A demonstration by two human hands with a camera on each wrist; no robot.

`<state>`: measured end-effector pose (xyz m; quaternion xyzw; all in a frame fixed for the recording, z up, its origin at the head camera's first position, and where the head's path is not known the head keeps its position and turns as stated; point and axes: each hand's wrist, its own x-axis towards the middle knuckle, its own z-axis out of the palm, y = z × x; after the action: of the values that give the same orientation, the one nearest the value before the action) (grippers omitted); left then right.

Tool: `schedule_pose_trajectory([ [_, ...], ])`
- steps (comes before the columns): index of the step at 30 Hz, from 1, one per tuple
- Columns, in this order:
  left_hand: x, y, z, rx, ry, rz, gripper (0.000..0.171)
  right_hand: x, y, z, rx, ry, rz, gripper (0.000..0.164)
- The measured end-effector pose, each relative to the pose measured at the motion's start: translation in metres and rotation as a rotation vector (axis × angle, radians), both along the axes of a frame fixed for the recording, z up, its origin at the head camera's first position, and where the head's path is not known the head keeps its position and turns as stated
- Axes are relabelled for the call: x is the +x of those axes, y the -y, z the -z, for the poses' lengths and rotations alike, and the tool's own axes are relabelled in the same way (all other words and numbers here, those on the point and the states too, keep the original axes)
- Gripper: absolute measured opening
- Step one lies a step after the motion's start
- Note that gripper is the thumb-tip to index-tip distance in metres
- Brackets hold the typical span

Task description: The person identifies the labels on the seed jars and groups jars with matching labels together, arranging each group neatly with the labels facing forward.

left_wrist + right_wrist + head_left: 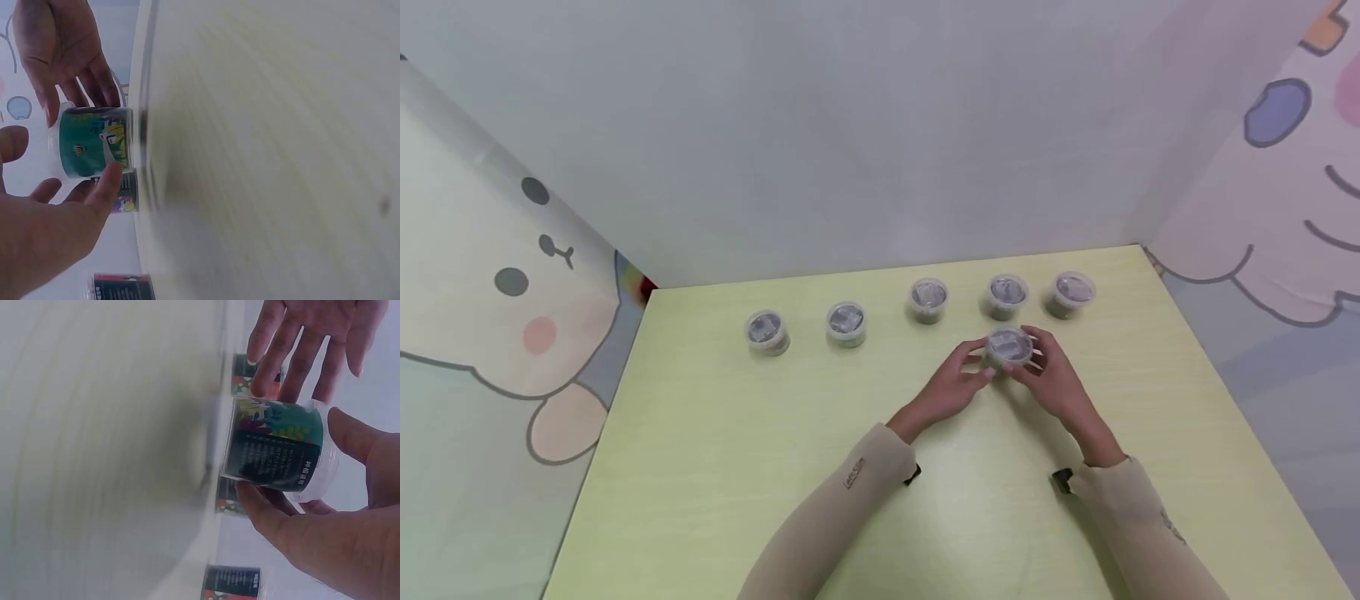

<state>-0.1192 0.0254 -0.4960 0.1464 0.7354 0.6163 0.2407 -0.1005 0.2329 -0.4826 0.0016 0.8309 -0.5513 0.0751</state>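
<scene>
A round clear plastic tub (1009,345) with a lid and a printed green label stands upright between the two hands, its base close over the tabletop. My right hand (1060,382) holds it from the right, with the thumb at the lid's rim and fingers along its side. From the left, my left hand (951,385) touches the tub's side with fairly straight fingers. In the left wrist view the left thumb (14,144) stands apart from the tub. The label's dark panel (272,459) bears white printed characters.
Several similar lidded tubs stand along the back of the pale yellow table (737,467): one at the far left (767,332), others to its right, and one at the far right (1071,293). Behind them hangs a pale curtain (865,150), with cartoon-printed cloth at both sides.
</scene>
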Motion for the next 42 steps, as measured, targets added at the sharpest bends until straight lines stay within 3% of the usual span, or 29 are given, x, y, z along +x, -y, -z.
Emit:
schedule_pose_trajectory([
  [5, 0.002, 0.011, -0.002, 0.004, -0.08, -0.017, 0.055, 0.003, 0.006, -0.006, -0.055, 0.032, -0.056, 0.07],
  [9, 0.002, 0.021, -0.002, 0.028, -0.104, -0.034, 0.056, 0.004, 0.014, -0.01, -0.108, 0.05, -0.1, 0.068],
  [19, 0.005, 0.041, -0.006, 0.049, -0.104, -0.061, 0.057, 0.008, 0.032, -0.015, -0.142, 0.095, -0.171, 0.064],
  [26, 0.011, 0.056, -0.011, 0.059, -0.043, -0.086, 0.057, 0.01, 0.044, -0.017, -0.19, 0.13, -0.23, 0.06],
  [42, 0.024, 0.077, -0.018, 0.075, -0.002, -0.303, 0.051, 0.015, 0.075, -0.021, -0.197, 0.114, -0.236, 0.056],
])
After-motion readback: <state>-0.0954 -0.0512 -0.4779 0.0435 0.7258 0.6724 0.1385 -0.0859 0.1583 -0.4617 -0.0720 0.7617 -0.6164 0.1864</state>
